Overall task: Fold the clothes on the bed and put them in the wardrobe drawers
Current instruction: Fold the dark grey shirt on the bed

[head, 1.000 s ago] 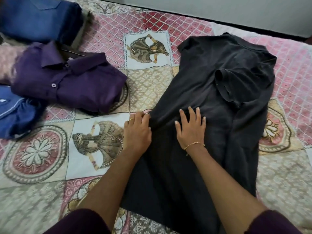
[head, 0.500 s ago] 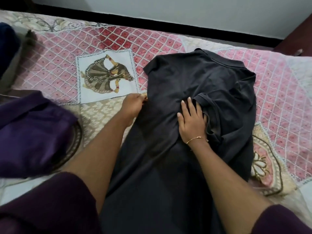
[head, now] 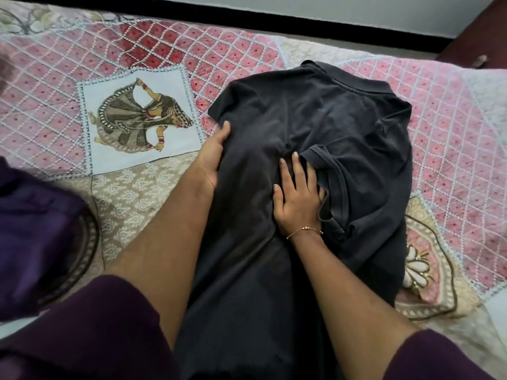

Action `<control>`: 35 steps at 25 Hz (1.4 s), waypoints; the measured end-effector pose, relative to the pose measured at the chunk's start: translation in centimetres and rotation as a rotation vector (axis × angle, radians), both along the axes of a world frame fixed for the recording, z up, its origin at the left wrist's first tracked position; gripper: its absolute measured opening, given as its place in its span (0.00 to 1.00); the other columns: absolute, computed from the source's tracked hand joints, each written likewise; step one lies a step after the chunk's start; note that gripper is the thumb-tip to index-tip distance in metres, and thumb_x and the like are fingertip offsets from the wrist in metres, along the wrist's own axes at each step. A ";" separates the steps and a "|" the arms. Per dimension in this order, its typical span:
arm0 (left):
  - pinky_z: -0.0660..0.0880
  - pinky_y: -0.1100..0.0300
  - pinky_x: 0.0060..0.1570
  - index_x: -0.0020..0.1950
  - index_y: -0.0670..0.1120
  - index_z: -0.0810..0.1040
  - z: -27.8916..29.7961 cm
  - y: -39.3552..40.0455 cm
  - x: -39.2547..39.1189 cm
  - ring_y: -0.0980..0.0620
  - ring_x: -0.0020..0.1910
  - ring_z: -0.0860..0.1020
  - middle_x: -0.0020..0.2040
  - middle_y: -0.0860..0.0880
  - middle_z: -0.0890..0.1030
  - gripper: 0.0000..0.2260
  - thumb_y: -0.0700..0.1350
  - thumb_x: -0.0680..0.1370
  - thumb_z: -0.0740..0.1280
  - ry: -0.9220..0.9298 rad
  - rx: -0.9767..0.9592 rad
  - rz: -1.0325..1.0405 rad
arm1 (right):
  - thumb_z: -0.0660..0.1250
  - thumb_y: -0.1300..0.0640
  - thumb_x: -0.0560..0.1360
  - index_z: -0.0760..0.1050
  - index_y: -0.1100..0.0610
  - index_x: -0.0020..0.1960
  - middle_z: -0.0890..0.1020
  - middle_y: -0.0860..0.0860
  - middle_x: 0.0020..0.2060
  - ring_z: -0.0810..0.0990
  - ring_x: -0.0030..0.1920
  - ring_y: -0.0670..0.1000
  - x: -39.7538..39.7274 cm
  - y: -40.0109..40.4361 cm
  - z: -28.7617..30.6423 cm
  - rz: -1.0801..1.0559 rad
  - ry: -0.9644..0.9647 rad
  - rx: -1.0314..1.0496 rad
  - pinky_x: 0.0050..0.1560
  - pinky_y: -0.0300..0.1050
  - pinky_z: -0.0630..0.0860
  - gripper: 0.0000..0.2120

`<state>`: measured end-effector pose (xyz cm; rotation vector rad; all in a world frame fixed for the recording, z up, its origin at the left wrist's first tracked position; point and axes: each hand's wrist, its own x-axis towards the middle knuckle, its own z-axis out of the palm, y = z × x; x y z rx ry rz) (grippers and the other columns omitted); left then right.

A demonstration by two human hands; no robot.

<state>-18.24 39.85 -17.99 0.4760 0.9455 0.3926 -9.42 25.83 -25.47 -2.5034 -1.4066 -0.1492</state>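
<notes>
Head view: the bed was covered by a patchwork bedspread of pink lattice panels, cream paisley patches and a white panel printed with a dancer. A dark grey polo shirt was laid lengthwise on it, collar towards the far edge, its right side already turned in so that a short sleeve lay across the middle of the body. At the left edge of the frame a folded purple garment was seen on the bedspread, apart from the grey shirt. The left hand was tucked against the shirt's left edge just below the other sleeve; its fingers were hidden under the cloth, so whether they gripped the fabric could not be told. The right hand was pressed flat on the shirt's middle, fingers straight and spread, beside the folded-in sleeve. A thin bracelet was worn on the right wrist.
</notes>
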 end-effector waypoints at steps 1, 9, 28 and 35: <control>0.80 0.60 0.39 0.51 0.40 0.77 0.0 -0.1 0.1 0.48 0.42 0.81 0.39 0.44 0.84 0.18 0.52 0.82 0.55 -0.032 0.008 0.033 | 0.54 0.48 0.74 0.71 0.54 0.67 0.72 0.54 0.68 0.71 0.65 0.59 0.0 0.0 -0.1 0.003 -0.005 0.005 0.49 0.52 0.75 0.24; 0.75 0.59 0.39 0.45 0.40 0.79 1.3 -2.3 0.9 0.46 0.49 0.79 0.37 0.45 0.83 0.24 0.53 0.82 0.50 -0.002 -0.046 0.058 | 0.53 0.47 0.75 0.68 0.58 0.69 0.71 0.55 0.68 0.63 0.66 0.55 0.2 -0.1 -0.7 0.000 0.014 0.071 0.49 0.54 0.75 0.27; 0.74 0.58 0.45 0.60 0.56 0.65 2.7 0.4 0.1 0.50 0.48 0.77 0.58 0.44 0.78 0.12 0.51 0.77 0.57 0.706 1.790 -0.054 | 0.55 0.48 0.74 0.73 0.57 0.66 0.73 0.56 0.66 0.70 0.64 0.60 -0.2 0.1 -0.3 -0.003 0.066 0.062 0.49 0.50 0.73 0.25; 0.77 0.53 0.39 0.65 0.46 0.71 0.2 -0.5 0.6 0.45 0.38 0.81 0.45 0.43 0.83 0.16 0.47 0.78 0.58 0.675 1.465 -0.238 | 0.48 0.40 0.68 0.66 0.61 0.70 0.67 0.59 0.70 0.63 0.72 0.58 -0.2 -0.3 0.4 0.012 0.429 -0.096 0.72 0.45 0.54 0.38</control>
